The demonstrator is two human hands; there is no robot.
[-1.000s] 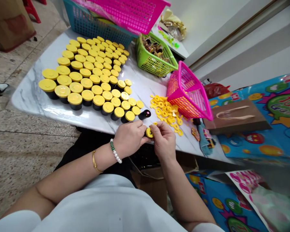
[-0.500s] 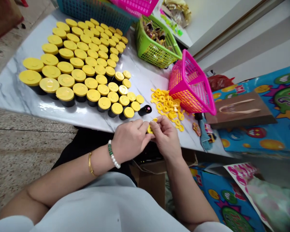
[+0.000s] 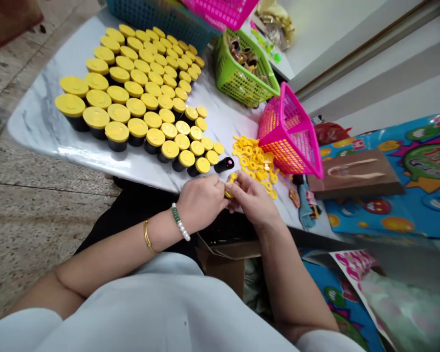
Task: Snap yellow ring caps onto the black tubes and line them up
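Observation:
Over the table's near edge, my two hands meet around a small yellow plastic ring piece (image 3: pixel 232 177). My left hand (image 3: pixel 201 203) is closed, its fingertips pinching one side of the piece. Thumb and fingers of my right hand (image 3: pixel 255 199) grip the other side, hiding part of it. Just beyond the fingers a small black tube (image 3: pixel 223 165) lies on its side, a pink spot on its end. A loose heap of yellow ring pieces (image 3: pixel 254 160) is spread past my right hand. Left of my hands stand rows of black tubs with yellow lids (image 3: pixel 135 107).
A pink basket (image 3: pixel 291 129) leans behind the heap, and a green basket (image 3: pixel 247 80) with small items stands farther back. A teal basket (image 3: pixel 161 27) sits at the far edge. Blue printed boxes (image 3: pixel 425 171) and a brown box (image 3: pixel 355 173) are at the right.
The view has shifted slightly, so the tubs appear farther right. Both hands stay together on the yellow piece, which is turned a little between the fingers.

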